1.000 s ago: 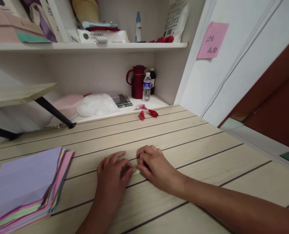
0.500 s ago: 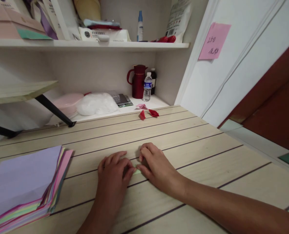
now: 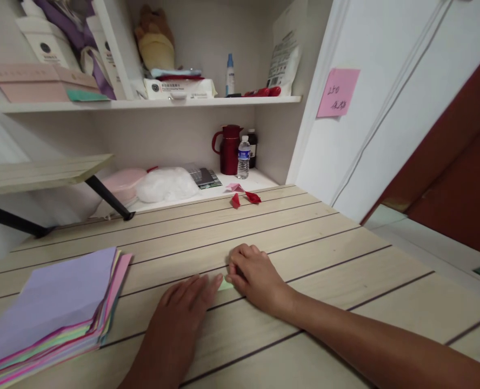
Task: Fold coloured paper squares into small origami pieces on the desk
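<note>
A small piece of light green paper [image 3: 225, 284] lies on the tabletop between my hands, mostly covered by fingers. My right hand [image 3: 253, 274] has curled fingers, with thumb and forefinger pinched at the paper's right edge. To the left, my left hand [image 3: 191, 298] rests with its fingers stretched out and lying low, fingertips at the paper's left edge. Folds in the paper are too small to make out. Further back on the table sit two red folded paper pieces [image 3: 253, 198] and a pink folded paper [image 3: 234, 187].
A stack of coloured paper sheets [image 3: 61, 302] lies at the left. Behind it a small raised wooden shelf stands on black legs [image 3: 109, 199]. At the back are a dark red jug [image 3: 229, 151], a water bottle [image 3: 243, 159] and a white fluffy bundle [image 3: 167, 185].
My left hand's thumb and fingers have gone from a pinch at the paper to lying flatter beside it. My right hand keeps its pinch. The view has tilted up slightly.
</note>
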Motion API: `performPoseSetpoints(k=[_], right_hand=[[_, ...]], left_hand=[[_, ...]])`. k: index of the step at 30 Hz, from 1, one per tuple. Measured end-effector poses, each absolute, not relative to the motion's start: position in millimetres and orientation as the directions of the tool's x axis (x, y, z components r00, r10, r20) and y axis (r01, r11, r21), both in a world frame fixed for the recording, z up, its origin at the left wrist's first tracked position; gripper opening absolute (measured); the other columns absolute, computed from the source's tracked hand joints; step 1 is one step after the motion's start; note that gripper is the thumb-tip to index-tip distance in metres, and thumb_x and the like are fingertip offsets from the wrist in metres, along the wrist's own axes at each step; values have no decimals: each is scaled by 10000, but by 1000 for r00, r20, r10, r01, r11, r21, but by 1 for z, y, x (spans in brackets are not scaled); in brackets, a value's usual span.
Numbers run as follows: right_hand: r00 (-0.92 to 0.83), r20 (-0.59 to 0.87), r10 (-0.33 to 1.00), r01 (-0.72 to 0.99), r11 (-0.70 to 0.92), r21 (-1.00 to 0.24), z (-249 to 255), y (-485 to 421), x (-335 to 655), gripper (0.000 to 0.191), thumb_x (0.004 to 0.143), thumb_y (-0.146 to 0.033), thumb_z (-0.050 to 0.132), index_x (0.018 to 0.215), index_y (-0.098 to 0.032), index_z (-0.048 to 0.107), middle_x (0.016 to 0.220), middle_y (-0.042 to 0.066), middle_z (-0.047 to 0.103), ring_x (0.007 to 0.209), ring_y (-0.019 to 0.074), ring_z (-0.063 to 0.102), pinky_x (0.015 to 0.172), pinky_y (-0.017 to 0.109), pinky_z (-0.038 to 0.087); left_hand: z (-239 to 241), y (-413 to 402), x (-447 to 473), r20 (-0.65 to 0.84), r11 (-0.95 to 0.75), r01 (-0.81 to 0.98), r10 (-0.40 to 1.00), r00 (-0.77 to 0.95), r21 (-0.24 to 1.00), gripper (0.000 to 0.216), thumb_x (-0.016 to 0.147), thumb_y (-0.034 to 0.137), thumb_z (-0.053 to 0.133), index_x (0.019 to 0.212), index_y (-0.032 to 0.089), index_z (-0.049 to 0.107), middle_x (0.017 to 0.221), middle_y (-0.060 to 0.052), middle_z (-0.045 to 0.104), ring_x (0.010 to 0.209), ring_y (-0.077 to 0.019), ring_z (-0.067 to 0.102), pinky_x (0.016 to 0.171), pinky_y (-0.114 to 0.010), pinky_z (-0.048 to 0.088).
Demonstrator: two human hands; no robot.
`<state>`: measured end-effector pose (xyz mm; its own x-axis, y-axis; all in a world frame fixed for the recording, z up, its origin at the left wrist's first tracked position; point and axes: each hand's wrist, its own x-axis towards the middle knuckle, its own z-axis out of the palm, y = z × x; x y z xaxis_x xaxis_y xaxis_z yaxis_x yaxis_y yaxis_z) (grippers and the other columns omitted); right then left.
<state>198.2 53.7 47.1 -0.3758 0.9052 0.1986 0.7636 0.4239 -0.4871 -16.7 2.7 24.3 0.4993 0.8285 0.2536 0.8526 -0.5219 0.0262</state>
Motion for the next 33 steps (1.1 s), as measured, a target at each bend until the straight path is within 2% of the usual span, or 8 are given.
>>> performPoseSetpoints(k=[2,6,12,16,19,23,27,33], right_hand=[[-379,208,902,759,431,-488,47,53,199,90,883,-209,653,818,-208,592,988,25,599,955,213,506,809,352,339],[-375,228,898,753,439,-490,47,52,198,86,875,-207,657,814,-207,596,990,27,598,936,216,499,799,360,345],[-377,269,886,727,463,-507,44,54,200,88,861,-118,630,844,-204,619,989,34,619,955,226,536,837,397,410],[-453,311,835,659,549,-514,39,47,216,371,882,16,498,1132,-227,623,1118,53,620,1038,177,577,912,339,467],[-561,400,725,624,688,-371,35,32,229,535,913,-18,485,1377,-283,519,1303,101,558,1140,218,559,965,383,473],[-635,345,691,684,711,-166,38,16,234,443,961,-261,586,1395,-320,519,1413,131,519,1196,314,542,955,505,480],[-645,329,690,696,708,-120,42,13,230,389,977,-289,564,1364,-258,558,1436,132,525,1203,312,546,961,503,492],[-613,405,679,678,715,-172,35,14,232,326,982,-271,548,1297,-225,619,1349,128,606,1151,289,588,972,483,505]], left_hand=[[23,1,-18,255,-523,852,821,511,-23,831,779,-44,351,1487,390,334,1389,-8,608,1237,-199,577,1018,-413,471],[29,4,-11,152,-464,883,870,469,-67,796,770,-35,400,1398,448,467,1404,-7,596,1253,-245,569,1011,-458,468],[46,4,-2,45,-440,898,897,440,-19,771,769,-30,444,1370,450,499,1426,-19,575,1290,-264,539,1033,-474,451],[50,4,-2,-2,-414,910,910,414,37,764,767,-36,444,1345,457,521,1432,-18,569,1310,-271,520,1043,-501,435],[49,5,-4,15,-430,901,903,430,63,798,755,-40,434,1367,471,485,1445,-18,556,1322,-270,504,1047,-515,424],[46,5,-5,34,-449,892,894,448,60,802,757,-43,424,1373,467,480,1436,-29,564,1308,-272,512,1035,-517,430],[38,7,-7,51,-464,886,885,463,14,770,763,-23,448,1363,457,506,1408,-32,591,1270,-284,540,1008,-511,453],[14,8,-11,253,-514,853,817,519,-88,768,726,5,512,1359,440,528,1354,-24,631,1212,-282,558,993,-482,445]])
